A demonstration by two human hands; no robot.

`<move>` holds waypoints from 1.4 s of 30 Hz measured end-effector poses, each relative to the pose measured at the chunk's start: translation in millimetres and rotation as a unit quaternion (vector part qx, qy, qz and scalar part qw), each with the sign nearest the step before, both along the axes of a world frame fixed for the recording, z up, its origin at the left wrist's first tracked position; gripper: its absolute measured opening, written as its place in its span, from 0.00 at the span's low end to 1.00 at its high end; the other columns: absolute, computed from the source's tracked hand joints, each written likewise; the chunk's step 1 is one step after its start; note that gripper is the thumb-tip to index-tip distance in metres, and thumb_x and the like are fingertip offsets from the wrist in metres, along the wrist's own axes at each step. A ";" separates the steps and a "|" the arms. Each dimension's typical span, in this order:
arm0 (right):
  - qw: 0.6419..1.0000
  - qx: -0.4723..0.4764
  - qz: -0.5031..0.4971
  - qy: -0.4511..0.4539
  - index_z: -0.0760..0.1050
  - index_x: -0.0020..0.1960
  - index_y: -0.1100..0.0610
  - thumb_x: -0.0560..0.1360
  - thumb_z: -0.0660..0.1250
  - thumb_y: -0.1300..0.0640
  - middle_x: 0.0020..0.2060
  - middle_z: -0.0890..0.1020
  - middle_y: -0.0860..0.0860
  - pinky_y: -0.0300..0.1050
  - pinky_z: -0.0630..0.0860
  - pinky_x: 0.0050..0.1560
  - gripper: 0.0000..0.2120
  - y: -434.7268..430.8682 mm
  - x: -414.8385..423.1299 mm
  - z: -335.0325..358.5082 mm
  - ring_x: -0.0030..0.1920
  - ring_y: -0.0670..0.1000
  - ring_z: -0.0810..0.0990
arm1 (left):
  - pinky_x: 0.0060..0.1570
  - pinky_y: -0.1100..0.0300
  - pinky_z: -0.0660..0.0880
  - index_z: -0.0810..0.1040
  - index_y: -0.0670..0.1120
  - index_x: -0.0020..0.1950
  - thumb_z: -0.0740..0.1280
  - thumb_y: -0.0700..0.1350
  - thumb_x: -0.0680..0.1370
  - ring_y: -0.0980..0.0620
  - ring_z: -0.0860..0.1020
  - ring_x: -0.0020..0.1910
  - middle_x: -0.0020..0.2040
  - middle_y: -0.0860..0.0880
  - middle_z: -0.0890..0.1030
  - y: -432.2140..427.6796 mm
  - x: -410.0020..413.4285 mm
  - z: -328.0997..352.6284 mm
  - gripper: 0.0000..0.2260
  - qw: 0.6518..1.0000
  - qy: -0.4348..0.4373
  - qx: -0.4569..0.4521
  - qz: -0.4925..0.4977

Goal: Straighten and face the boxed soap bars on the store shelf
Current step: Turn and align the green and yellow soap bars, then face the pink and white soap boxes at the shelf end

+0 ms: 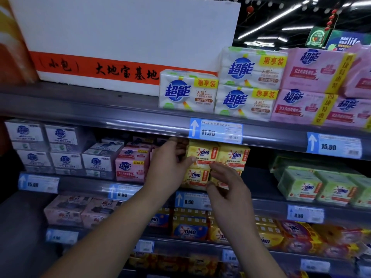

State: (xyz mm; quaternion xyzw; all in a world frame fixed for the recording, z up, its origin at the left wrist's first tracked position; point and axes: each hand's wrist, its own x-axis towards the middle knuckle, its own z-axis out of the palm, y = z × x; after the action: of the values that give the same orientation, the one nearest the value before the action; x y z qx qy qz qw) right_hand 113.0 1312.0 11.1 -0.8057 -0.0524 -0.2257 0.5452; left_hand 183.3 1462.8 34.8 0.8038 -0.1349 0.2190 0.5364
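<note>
Shelving: grey metal store shelves fill my view, blue price tags clipped along the front rails, dark ceiling with strip lights at upper right
Yellow OMO stack: centre of the frame, second shelf down, two boxes wide and two high, logos facing me
Left hand: thumb lies across the front of the upper left yellow box, fingers curl round its left side, so I read that as a grip
Right hand: just below and to the right, fingers curled onto the lower right yellow box with the thumb beneath; it looks like a pinch on its front edge
Done so far: to my eye the pink boxes and white packs at middle left sit square, faces out; the top-shelf multipacks look faced too
Left to do: I judge the yellow stack is mid-adjustment, its upper row not quite flush over the lower; a dark gap sits between it and the green packs; the bottom-right shelf looks jumbled, though it is blurred
Materials: printed card on the yellow boxes, glossy film over the top-shelf packs, and a matte white foam box at upper left
Shapes: flat rectangular bricks with crisp corners, so they should stack and slide easily on smooth metal
</note>
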 end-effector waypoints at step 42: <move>0.982 0.093 0.167 0.006 0.74 0.57 0.51 0.76 0.73 0.45 0.52 0.85 0.49 0.43 0.82 0.53 0.15 56.3 10.2 -6.6 0.53 0.49 0.85 | 0.53 0.56 0.83 0.79 0.51 0.57 0.80 0.40 0.71 0.51 0.85 0.55 0.54 0.52 0.85 110.9 -40.2 1.1 0.18 0.980 0.042 -0.139 -0.136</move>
State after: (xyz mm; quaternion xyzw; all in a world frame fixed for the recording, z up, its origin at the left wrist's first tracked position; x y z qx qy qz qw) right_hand 123.2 1368.4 4.5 -0.7330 -0.1619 -0.1305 0.6477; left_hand 143.1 1573.7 35.9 0.7042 -0.1886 0.1262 0.6727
